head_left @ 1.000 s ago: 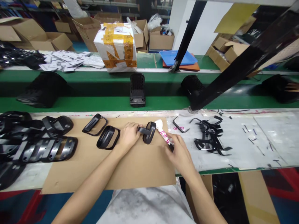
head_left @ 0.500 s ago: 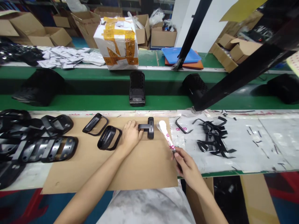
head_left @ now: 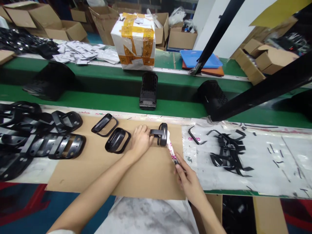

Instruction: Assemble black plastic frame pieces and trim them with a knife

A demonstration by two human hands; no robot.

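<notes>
My left hand (head_left: 142, 139) is closed around one side of a black plastic frame (head_left: 162, 134), which is held on edge on a cardboard sheet (head_left: 146, 177). My right hand (head_left: 186, 175) grips the dark handle of a tool (head_left: 171, 150) wrapped in white film with pink print. The tool's white tip is at the right edge of the frame, partly hidden behind it, so contact cannot be told. Left of my left hand lie two more black frames, one upper (head_left: 105, 124) and one lower (head_left: 118, 140).
Black frames (head_left: 68, 147) are heaped at the left. Thin black strips (head_left: 229, 152) lie piled on white film at the right, with a bent strip (head_left: 195, 136) nearer. Black housings (head_left: 148, 92) stand on the green conveyor (head_left: 117, 104). A black post (head_left: 258, 92) slants across the right.
The wrapped tool has moved left, from beside the black frame to its edge. The frame has turned slightly in my left hand. The whole view has shifted a little.
</notes>
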